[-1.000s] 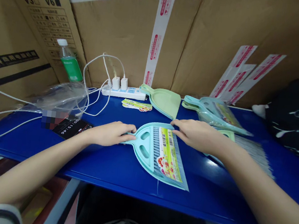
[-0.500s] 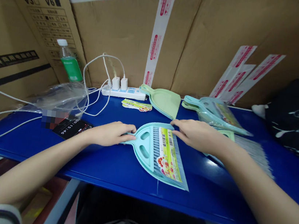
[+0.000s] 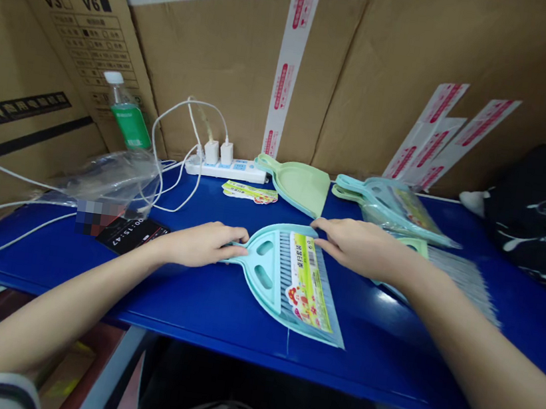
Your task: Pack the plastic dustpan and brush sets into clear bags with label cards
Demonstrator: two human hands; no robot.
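Observation:
A light-blue dustpan [image 3: 256, 298] lies near the front of the blue table, its handle pointing left. On it rests a matching hand brush [image 3: 277, 279] with grey-blue bristles, and a yellow-green and white printed card label [image 3: 311, 290] covers part of the bristles. My left hand [image 3: 205, 244] is closed round the handle end, hiding most of the handles. With fingertips and thumb, my right hand [image 3: 355, 245] grips the dustpan's far right corner, beside the label's upper end.
Behind are a green dustpan [image 3: 300, 185], loose labels [image 3: 250, 193] and a bagged dustpan set [image 3: 394, 204]. A grey-bristled brush [image 3: 464, 280] lies right. Leftward are a power strip [image 3: 237, 170], cables, a phone [image 3: 131, 234], plastic film [image 3: 110, 176] and a bottle [image 3: 132, 120]. Cardboard [image 3: 222, 57] stands behind.
Both hands and the dustpan set stay where they were. Only the phone's timer display has advanced by one second.

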